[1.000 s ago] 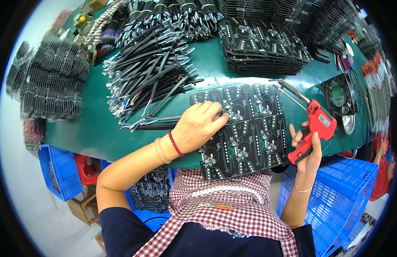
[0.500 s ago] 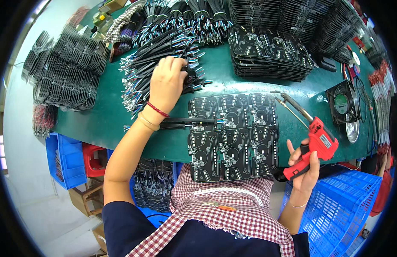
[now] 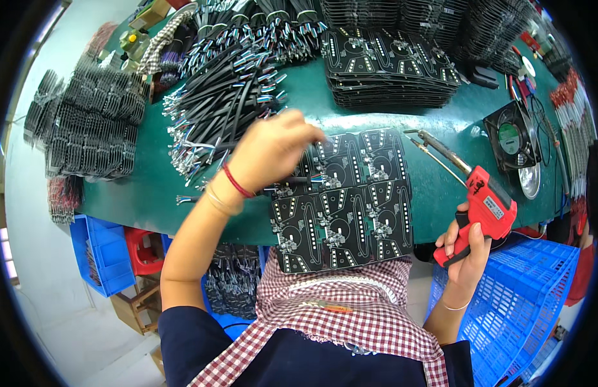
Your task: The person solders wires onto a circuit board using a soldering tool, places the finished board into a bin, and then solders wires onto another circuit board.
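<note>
A panel of joined black circuit boards (image 3: 342, 226) lies at the table's front edge, partly over my lap. My left hand (image 3: 273, 148), slightly blurred, hangs over the panel's upper left corner with its fingers curled inward. Whatever those fingers hold is hidden. Beneath that hand, a black cable with coloured wire ends (image 3: 297, 182) lies across the board. My right hand (image 3: 468, 248) grips a red soldering gun (image 3: 491, 205) by its handle, to the right of the panel. Its metal tip and thin feed tube point up and left, apart from the boards.
A heap of black cables (image 3: 224, 106) lies beyond my left hand. Stacked circuit boards (image 3: 389, 68) stand at the back, with more board stacks (image 3: 95, 122) at far left. A fan (image 3: 510, 138) stands right of the soldering gun. Blue crates (image 3: 505, 290) flank me below the table.
My left hand has moved from the cable heap right and nearer, over the panel's corner. The soldering gun stays in my right hand, almost still. The whole view has shifted slightly.
</note>
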Demonstrator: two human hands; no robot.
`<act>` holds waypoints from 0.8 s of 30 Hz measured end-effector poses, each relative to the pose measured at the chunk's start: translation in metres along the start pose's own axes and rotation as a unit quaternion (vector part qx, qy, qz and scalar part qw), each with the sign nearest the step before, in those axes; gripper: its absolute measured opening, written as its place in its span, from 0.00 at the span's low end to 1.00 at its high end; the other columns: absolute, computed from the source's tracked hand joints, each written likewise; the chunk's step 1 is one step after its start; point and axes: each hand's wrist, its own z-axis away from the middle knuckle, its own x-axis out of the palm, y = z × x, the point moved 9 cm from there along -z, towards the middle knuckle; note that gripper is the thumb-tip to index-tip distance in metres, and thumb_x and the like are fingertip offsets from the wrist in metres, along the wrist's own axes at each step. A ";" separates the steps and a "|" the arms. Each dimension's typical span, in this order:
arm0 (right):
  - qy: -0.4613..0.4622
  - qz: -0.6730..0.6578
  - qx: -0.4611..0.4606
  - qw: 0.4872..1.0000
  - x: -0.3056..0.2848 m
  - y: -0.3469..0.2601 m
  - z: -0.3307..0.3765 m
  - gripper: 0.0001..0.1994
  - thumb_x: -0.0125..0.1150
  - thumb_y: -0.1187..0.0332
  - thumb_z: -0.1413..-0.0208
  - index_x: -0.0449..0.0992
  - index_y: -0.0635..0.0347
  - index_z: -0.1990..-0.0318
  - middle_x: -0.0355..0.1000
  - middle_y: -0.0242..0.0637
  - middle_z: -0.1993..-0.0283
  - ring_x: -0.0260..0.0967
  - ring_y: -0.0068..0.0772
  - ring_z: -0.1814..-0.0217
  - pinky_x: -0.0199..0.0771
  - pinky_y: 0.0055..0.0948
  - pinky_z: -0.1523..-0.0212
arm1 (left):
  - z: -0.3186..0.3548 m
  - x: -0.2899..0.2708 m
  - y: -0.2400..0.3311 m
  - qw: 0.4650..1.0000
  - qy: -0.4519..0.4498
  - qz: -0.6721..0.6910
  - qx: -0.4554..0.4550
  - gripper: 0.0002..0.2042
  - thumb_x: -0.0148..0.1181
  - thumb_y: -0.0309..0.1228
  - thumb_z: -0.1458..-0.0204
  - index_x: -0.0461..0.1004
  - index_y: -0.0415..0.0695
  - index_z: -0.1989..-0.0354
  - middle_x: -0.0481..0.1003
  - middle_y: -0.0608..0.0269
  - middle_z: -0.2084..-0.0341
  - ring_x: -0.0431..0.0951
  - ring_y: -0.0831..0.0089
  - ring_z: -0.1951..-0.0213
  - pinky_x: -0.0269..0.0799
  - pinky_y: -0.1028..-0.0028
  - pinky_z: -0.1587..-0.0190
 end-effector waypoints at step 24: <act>0.049 0.087 0.095 0.990 0.002 0.001 0.017 0.23 0.58 0.59 0.44 0.66 0.72 0.51 0.65 0.37 0.81 0.58 0.20 0.87 0.66 0.21 0.85 | -0.002 0.074 0.054 0.998 -0.044 -0.020 0.048 0.20 0.56 0.17 0.61 0.75 0.43 0.55 0.68 0.59 0.70 0.72 0.64 0.66 0.71 0.69 0.64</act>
